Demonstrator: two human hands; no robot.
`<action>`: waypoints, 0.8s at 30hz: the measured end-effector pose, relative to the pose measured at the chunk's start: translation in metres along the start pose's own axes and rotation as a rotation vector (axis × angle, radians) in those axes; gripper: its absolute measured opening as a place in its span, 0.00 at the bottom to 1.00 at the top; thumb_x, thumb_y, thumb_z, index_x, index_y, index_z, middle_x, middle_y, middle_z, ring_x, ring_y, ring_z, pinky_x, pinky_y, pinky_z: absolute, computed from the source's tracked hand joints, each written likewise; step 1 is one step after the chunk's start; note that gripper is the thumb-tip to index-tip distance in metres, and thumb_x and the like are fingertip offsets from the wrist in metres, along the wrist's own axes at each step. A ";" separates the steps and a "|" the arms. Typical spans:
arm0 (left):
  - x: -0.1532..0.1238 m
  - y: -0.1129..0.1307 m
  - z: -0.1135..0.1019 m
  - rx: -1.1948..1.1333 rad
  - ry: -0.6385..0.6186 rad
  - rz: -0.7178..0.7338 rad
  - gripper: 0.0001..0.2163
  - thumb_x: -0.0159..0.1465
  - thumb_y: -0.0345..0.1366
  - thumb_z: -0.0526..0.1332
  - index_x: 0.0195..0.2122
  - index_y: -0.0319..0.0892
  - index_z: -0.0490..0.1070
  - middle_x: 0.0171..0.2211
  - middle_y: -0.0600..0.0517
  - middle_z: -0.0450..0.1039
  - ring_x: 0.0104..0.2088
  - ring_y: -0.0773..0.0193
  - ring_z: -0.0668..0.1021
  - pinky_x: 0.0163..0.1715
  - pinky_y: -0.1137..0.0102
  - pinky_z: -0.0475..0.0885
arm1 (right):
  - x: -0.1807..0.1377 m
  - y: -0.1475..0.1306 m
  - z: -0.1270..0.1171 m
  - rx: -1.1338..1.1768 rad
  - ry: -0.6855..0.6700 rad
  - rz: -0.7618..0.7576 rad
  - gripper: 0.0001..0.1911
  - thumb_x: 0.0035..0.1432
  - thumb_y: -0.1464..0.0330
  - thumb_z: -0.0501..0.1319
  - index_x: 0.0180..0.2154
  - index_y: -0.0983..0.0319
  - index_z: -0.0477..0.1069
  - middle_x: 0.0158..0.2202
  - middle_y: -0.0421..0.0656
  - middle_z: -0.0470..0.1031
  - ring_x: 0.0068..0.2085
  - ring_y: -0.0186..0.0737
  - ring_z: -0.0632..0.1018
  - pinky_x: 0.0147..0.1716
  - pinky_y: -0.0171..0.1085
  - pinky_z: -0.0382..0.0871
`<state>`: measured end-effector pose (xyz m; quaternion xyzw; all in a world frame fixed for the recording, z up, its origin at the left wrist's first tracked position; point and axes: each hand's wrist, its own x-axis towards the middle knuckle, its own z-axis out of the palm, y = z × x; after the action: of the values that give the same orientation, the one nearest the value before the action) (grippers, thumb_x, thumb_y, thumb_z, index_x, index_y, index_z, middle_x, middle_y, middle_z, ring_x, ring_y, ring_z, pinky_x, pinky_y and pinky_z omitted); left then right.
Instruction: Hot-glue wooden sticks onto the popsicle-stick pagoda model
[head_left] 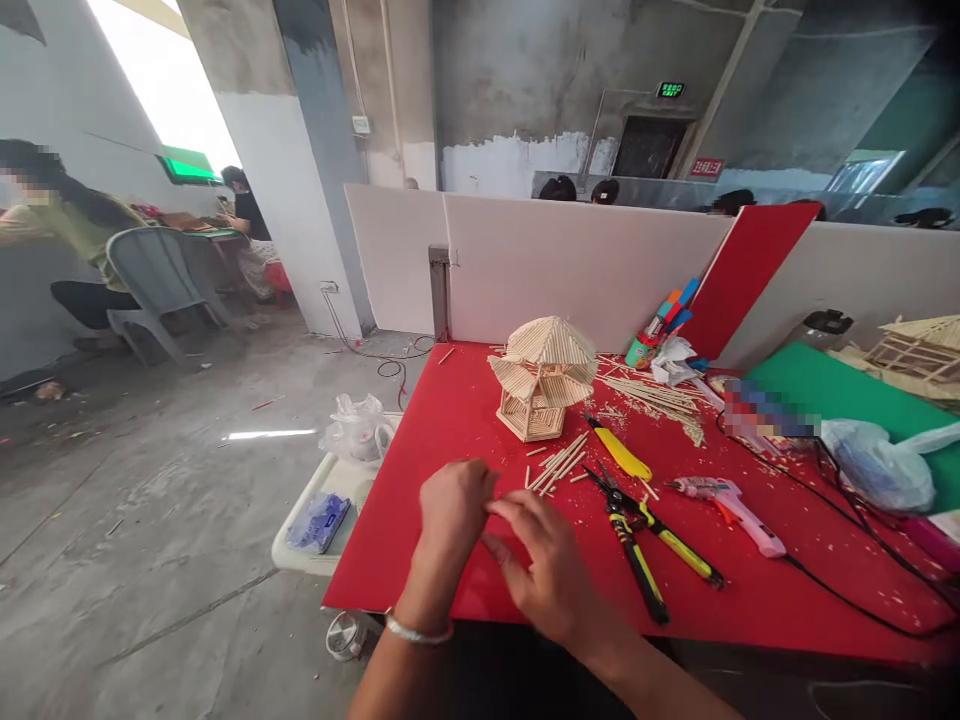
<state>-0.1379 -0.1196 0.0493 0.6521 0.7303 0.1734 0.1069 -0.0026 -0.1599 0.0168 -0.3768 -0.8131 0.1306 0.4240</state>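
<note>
Both hands are held close together over the near left part of the red table (397,560). My left hand (454,505), with a silver bracelet on its wrist, has its fingers curled in; whatever lies in them is hidden. Beside it, my right hand (544,565) has bent fingers reaching to the left hand, with a gap showing between thumb and fingers and no object visible there. Beyond them stands a small pavilion model (544,385) built of thin wooden sticks, with a tiered roof. Loose short sticks (559,465) lie between the model and my hands.
Yellow-and-black pruning shears (637,540), a yellow utility knife (619,448) and a pink glue gun (731,508) with its cord lie to the right. More sticks (660,400) and a pen cup (639,350) are behind. A white tray stand (315,555) adjoins the left edge.
</note>
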 end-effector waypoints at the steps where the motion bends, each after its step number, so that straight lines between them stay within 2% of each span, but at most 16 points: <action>1: -0.008 -0.014 -0.011 -0.029 0.060 -0.029 0.14 0.64 0.41 0.55 0.24 0.43 0.75 0.26 0.48 0.77 0.29 0.62 0.75 0.27 0.69 0.58 | 0.004 -0.007 0.007 0.027 -0.027 -0.011 0.14 0.66 0.65 0.54 0.52 0.58 0.68 0.45 0.46 0.74 0.46 0.41 0.75 0.46 0.41 0.72; 5: -0.037 -0.087 -0.043 -0.357 0.284 -0.230 0.13 0.59 0.47 0.58 0.27 0.45 0.77 0.24 0.53 0.76 0.26 0.63 0.75 0.28 0.72 0.65 | 0.020 -0.030 0.040 0.087 -0.138 -0.066 0.14 0.66 0.63 0.53 0.50 0.58 0.70 0.45 0.45 0.74 0.45 0.39 0.75 0.47 0.39 0.71; 8: -0.051 -0.145 -0.046 -0.437 0.465 -0.527 0.15 0.55 0.50 0.60 0.31 0.46 0.78 0.25 0.53 0.78 0.28 0.59 0.77 0.29 0.70 0.67 | 0.036 -0.041 0.072 0.087 -0.262 -0.142 0.14 0.65 0.62 0.54 0.49 0.58 0.70 0.43 0.43 0.75 0.43 0.37 0.75 0.45 0.37 0.70; 11: -0.054 -0.185 -0.034 -0.407 0.445 -0.674 0.16 0.53 0.51 0.62 0.33 0.46 0.79 0.27 0.52 0.79 0.32 0.55 0.78 0.29 0.67 0.68 | 0.053 -0.045 0.106 0.052 -0.345 -0.183 0.13 0.64 0.62 0.55 0.48 0.58 0.71 0.43 0.42 0.75 0.43 0.37 0.75 0.44 0.36 0.69; 14: -0.044 -0.201 -0.020 -0.444 0.382 -0.649 0.14 0.52 0.49 0.62 0.32 0.46 0.79 0.24 0.51 0.77 0.27 0.56 0.77 0.27 0.67 0.68 | 0.076 -0.040 0.139 0.012 -0.385 -0.176 0.14 0.64 0.63 0.55 0.48 0.58 0.71 0.44 0.41 0.75 0.44 0.38 0.75 0.44 0.36 0.69; 16: -0.029 -0.206 -0.012 -0.460 0.390 -0.577 0.14 0.51 0.48 0.63 0.31 0.45 0.78 0.28 0.50 0.78 0.25 0.59 0.76 0.26 0.68 0.69 | 0.095 -0.034 0.159 -0.022 -0.395 -0.132 0.15 0.64 0.63 0.55 0.49 0.58 0.71 0.45 0.42 0.75 0.45 0.39 0.75 0.45 0.37 0.70; 20: 0.016 -0.218 0.003 -0.485 0.388 -0.487 0.17 0.50 0.48 0.62 0.36 0.43 0.77 0.41 0.45 0.77 0.27 0.61 0.77 0.28 0.68 0.70 | 0.136 -0.018 0.190 -0.092 -0.375 -0.018 0.15 0.64 0.65 0.54 0.50 0.58 0.71 0.46 0.43 0.74 0.46 0.39 0.75 0.45 0.37 0.69; 24: 0.062 -0.235 0.019 -0.616 0.265 -0.464 0.22 0.48 0.44 0.62 0.43 0.38 0.73 0.43 0.42 0.76 0.29 0.60 0.79 0.24 0.71 0.71 | 0.160 -0.010 0.207 -0.131 -0.331 0.075 0.16 0.65 0.68 0.52 0.51 0.60 0.70 0.46 0.44 0.74 0.44 0.39 0.76 0.40 0.36 0.70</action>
<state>-0.3534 -0.0776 -0.0561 0.3793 0.7794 0.4380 0.2385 -0.2278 -0.0288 -0.0094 -0.4071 -0.8640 0.1531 0.2537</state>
